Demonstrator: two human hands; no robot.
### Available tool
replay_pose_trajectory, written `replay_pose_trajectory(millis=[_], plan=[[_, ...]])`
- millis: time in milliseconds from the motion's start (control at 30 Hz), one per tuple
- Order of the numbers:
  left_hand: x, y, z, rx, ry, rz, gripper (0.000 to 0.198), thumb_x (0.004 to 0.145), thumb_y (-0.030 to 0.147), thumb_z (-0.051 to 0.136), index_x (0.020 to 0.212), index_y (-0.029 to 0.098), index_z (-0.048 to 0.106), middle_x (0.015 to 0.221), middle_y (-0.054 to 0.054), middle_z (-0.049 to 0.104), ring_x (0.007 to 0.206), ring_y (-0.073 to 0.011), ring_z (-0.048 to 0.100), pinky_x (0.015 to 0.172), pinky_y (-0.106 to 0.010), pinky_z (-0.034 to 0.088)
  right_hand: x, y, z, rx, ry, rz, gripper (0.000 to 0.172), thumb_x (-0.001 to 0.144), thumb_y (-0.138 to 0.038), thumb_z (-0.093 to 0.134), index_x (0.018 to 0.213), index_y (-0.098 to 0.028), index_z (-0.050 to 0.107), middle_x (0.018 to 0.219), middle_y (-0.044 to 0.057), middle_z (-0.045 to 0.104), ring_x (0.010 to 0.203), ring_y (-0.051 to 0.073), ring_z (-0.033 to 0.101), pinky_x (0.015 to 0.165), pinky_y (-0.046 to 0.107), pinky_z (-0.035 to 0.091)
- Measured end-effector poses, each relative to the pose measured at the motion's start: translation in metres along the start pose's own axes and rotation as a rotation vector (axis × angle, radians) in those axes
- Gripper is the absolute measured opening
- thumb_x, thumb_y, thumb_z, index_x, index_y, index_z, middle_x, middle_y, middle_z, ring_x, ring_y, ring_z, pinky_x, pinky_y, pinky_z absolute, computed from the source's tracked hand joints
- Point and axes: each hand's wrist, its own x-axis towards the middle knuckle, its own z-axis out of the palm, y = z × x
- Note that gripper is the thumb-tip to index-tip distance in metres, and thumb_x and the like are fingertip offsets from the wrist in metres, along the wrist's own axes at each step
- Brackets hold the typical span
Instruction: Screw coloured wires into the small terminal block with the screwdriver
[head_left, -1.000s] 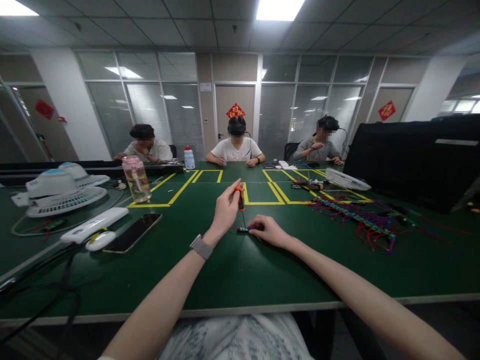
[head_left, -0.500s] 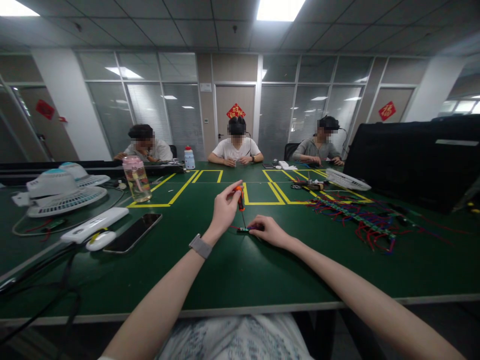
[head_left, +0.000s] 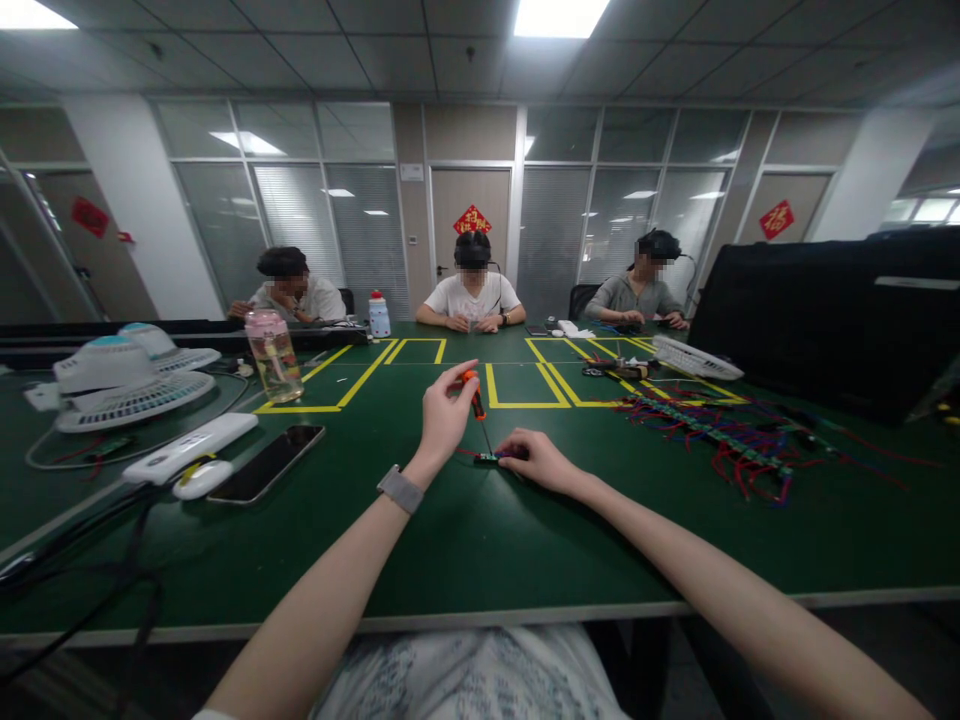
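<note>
The left hand (head_left: 446,410) has its thumb and fingers closed around the orange-and-black handle of a screwdriver (head_left: 478,408), whose shaft slants down to a small circuit board (head_left: 486,459) on the table (head_left: 525,560). Whether the tip sits in a screw is too small to tell. The right hand (head_left: 536,460) is nearly closed, its fingertips pinching the board's right end beside dark wires; a red wire leaves the other end.

Compared with half a second ago, the left hand has shifted slightly left and the screwdriver leans further that way, while the right hand and the board have stayed put. A second ago, the person opposite (head_left: 472,290) had hands apart; now they are close together. The person at right (head_left: 637,285) has lowered a raised hand.

Green tabletop stretches from the wrists to its pale front edge. The phone (head_left: 268,464) and mouse (head_left: 202,480) lie well left of the hands, the row of wired boards (head_left: 712,435) well right, and yellow tape (head_left: 525,406) beyond.

The red diamond (head_left: 777,220) on the right door reads 福; the middle door's gold lettering (head_left: 472,219) is partly hidden.
</note>
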Motion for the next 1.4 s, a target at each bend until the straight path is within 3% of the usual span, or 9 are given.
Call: replay_pose_trajectory(millis=[167, 267, 367, 567, 700, 800, 933, 1133, 1400], plan=[[-0.002, 0.005, -0.001, 0.177, -0.015, 0.047, 0.033, 0.085, 0.037, 0.055, 0.113, 0.022, 0.065, 0.109, -0.008, 0.053, 0.098, -0.0167, 0.058, 0.081, -0.027, 0.050, 0.000, -0.001, 0.000, 0.010, 0.000, 0.003, 0.015, 0.078, -0.021, 0.065, 0.091, -0.016, 0.072, 0.076, 0.002, 0.058, 0.065, 0.011, 0.052, 0.062, 0.023, 0.041], [-0.001, 0.001, 0.001, 0.078, -0.078, 0.044, 0.036, 0.091, 0.030, 0.043, 0.124, 0.023, 0.056, 0.120, -0.008, 0.055, 0.107, -0.0167, 0.057, 0.089, -0.030, 0.048, 0.000, -0.001, 0.000, 0.016, 0.000, 0.002, 0.015, 0.078, -0.020, 0.064, 0.090, -0.015, 0.072, 0.076, 0.002, 0.058, 0.065, 0.012, 0.052, 0.062, 0.023, 0.041], [-0.003, 0.001, 0.003, -0.047, -0.115, 0.016, 0.036, 0.090, 0.028, 0.046, 0.124, 0.020, 0.056, 0.111, -0.008, 0.062, 0.092, -0.0158, 0.063, 0.082, -0.030, 0.051, 0.000, 0.000, 0.000, 0.015, 0.005, -0.004, 0.015, 0.078, -0.020, 0.065, 0.090, -0.016, 0.072, 0.076, 0.002, 0.058, 0.066, 0.012, 0.052, 0.062, 0.024, 0.041], [-0.008, 0.010, 0.001, 0.239, -0.020, 0.141, 0.030, 0.083, 0.037, 0.058, 0.108, 0.023, 0.067, 0.099, -0.006, 0.053, 0.083, -0.0138, 0.058, 0.071, -0.025, 0.051, -0.001, 0.003, 0.003, -0.008, 0.036, -0.004, 0.013, 0.078, -0.020, 0.065, 0.089, -0.017, 0.072, 0.074, 0.001, 0.057, 0.066, 0.012, 0.051, 0.063, 0.024, 0.041], [-0.008, 0.006, 0.003, 0.139, -0.019, 0.167, 0.031, 0.091, 0.029, 0.045, 0.115, 0.021, 0.062, 0.111, -0.008, 0.056, 0.100, -0.0165, 0.058, 0.083, -0.028, 0.050, -0.001, 0.002, 0.004, -0.013, 0.033, -0.005, 0.014, 0.078, -0.019, 0.065, 0.090, -0.016, 0.072, 0.074, 0.001, 0.057, 0.065, 0.012, 0.051, 0.062, 0.024, 0.040], [-0.007, 0.004, 0.003, 0.052, 0.005, 0.148, 0.028, 0.089, 0.029, 0.050, 0.111, 0.019, 0.063, 0.105, -0.008, 0.062, 0.092, -0.0159, 0.061, 0.078, -0.027, 0.051, -0.001, 0.003, 0.004, -0.011, 0.031, -0.010, 0.015, 0.078, -0.020, 0.065, 0.090, -0.017, 0.072, 0.075, 0.001, 0.057, 0.065, 0.012, 0.051, 0.063, 0.024, 0.040], [-0.007, 0.005, 0.000, 0.204, 0.060, 0.155, 0.026, 0.083, 0.037, 0.058, 0.101, 0.020, 0.069, 0.097, -0.006, 0.059, 0.085, -0.0153, 0.060, 0.072, -0.025, 0.050, -0.001, 0.005, 0.005, -0.007, 0.036, -0.016, 0.015, 0.078, -0.021, 0.065, 0.090, -0.016, 0.072, 0.075, 0.002, 0.057, 0.066, 0.012, 0.051, 0.063, 0.024, 0.040], [-0.005, -0.002, 0.004, -0.007, -0.094, 0.057, 0.040, 0.092, 0.026, 0.039, 0.131, 0.023, 0.049, 0.123, -0.008, 0.057, 0.098, -0.0151, 0.061, 0.085, -0.030, 0.050, -0.001, 0.004, 0.004, 0.000, 0.031, -0.019, 0.015, 0.078, -0.020, 0.065, 0.091, -0.017, 0.072, 0.076, 0.002, 0.058, 0.066, 0.012, 0.051, 0.063, 0.024, 0.040], [-0.009, 0.007, 0.001, 0.266, 0.042, 0.205, 0.029, 0.082, 0.036, 0.060, 0.106, 0.021, 0.068, 0.093, -0.005, 0.058, 0.082, -0.0148, 0.059, 0.075, -0.027, 0.050, -0.001, 0.003, 0.004, -0.012, 0.031, -0.022, 0.015, 0.079, -0.020, 0.064, 0.091, -0.017, 0.072, 0.076, 0.001, 0.057, 0.066, 0.012, 0.052, 0.064, 0.024, 0.041]])
